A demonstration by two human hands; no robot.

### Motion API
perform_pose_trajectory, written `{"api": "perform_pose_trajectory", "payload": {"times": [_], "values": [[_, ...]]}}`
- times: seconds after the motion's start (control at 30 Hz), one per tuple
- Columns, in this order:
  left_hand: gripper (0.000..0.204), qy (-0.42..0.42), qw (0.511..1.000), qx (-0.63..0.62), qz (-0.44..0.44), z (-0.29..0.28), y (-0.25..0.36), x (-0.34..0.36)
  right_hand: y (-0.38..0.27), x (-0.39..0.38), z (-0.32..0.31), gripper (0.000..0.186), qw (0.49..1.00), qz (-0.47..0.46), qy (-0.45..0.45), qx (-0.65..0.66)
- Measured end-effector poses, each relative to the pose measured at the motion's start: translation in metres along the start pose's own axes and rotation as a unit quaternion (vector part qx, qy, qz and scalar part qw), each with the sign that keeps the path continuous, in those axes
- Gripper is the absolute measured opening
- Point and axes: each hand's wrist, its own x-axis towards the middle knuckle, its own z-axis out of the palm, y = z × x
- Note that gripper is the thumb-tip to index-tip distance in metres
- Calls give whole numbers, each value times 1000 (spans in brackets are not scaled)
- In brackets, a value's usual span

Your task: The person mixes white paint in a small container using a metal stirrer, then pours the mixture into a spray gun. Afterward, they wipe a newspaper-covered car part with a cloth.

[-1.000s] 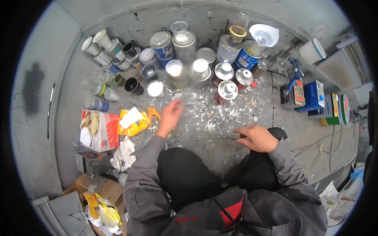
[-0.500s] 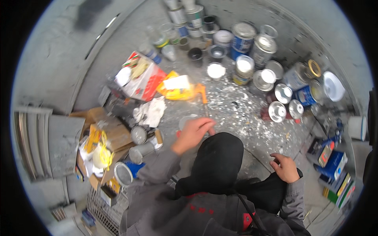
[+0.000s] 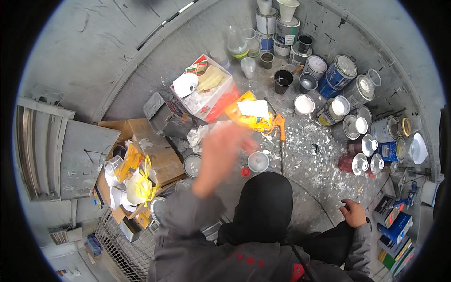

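L hand (image 3: 219,154) has swung left, off from the L knee (image 3: 263,202), now blurred nr the white rag (image 3: 194,137) beside the red-&-white box (image 3: 224,103); can't tell if fingers are apart. R hand (image 3: 354,214) empty, loosely spread. Risk: low, fast L sweep could knock the round grey tin (image 3: 258,161).

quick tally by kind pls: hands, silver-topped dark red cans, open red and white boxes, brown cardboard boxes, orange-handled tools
Left hand and right hand: 2
Dark red cans: 3
Red and white box: 1
Brown cardboard box: 1
Orange-handled tool: 1
Total: 8
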Motion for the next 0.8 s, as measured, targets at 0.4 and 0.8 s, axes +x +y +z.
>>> {"api": "perform_pose_trajectory", "payload": {"times": [0.4,0.8], "values": [[21,219,825,519,-52,-121,-269,182,-36,-7,22,34,999,29,-15,-1],[17,101,932,243,251,83,-23,110,-27,-22,28,35,1000,8,-22,-16]]}}
